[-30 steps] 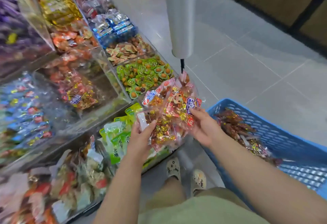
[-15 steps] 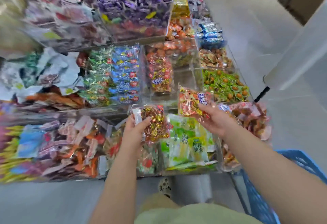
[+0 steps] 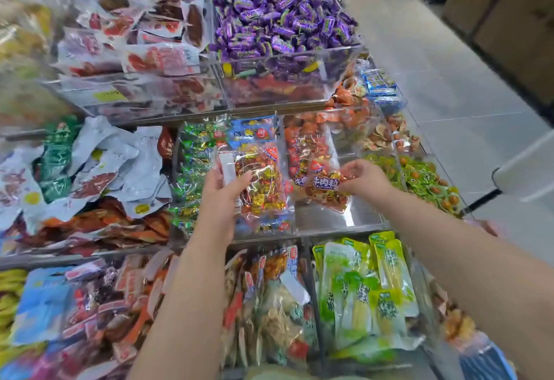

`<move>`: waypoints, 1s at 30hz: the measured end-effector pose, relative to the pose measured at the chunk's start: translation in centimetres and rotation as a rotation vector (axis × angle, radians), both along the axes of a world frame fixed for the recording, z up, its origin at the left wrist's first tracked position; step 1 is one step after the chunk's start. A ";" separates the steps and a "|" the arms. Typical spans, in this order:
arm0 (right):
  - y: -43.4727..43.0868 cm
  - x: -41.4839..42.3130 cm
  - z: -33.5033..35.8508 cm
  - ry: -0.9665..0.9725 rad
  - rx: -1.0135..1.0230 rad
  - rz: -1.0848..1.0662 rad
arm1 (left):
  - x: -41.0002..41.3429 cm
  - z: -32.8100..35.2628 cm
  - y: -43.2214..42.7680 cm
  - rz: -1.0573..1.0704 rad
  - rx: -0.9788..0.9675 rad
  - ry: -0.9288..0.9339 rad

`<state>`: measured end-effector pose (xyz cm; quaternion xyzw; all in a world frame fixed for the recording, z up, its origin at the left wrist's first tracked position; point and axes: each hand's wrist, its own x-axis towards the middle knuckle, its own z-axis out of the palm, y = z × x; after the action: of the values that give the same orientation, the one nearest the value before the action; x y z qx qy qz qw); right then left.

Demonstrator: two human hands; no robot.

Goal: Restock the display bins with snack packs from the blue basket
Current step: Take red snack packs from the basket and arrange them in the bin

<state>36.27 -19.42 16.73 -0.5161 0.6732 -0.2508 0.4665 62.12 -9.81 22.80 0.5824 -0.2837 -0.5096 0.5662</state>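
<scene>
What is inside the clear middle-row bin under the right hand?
The clear acrylic bin shows a bare metallic floor at its front and red snack packs piled at the back. The right hand and its red-orange pack cover the middle.

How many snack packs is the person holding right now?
2. One clear pack of gold and red sweets is in the left hand; one red pack is in the right hand, over the half-empty bin.
</scene>
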 end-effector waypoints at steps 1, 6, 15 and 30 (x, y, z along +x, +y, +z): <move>-0.7 0.4 -0.6 0.023 0.026 0.024 | 0.2 0.0 -0.7 -0.005 0.012 0.000; -3.7 2.4 -4.7 0.131 0.116 0.060 | 0.8 -0.5 -3.6 -0.015 0.032 0.058; -5.3 3.6 -9.8 0.202 -0.117 0.034 | 0.3 -1.3 -6.6 0.049 0.036 0.067; -5.5 4.2 -12.5 0.213 -0.055 0.008 | 0.4 -2.9 -6.8 0.047 0.020 0.098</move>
<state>40.48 -24.96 4.20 -0.5550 0.7099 -0.2112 0.3787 62.48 -16.59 19.90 0.5692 -0.2367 -0.5267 0.5853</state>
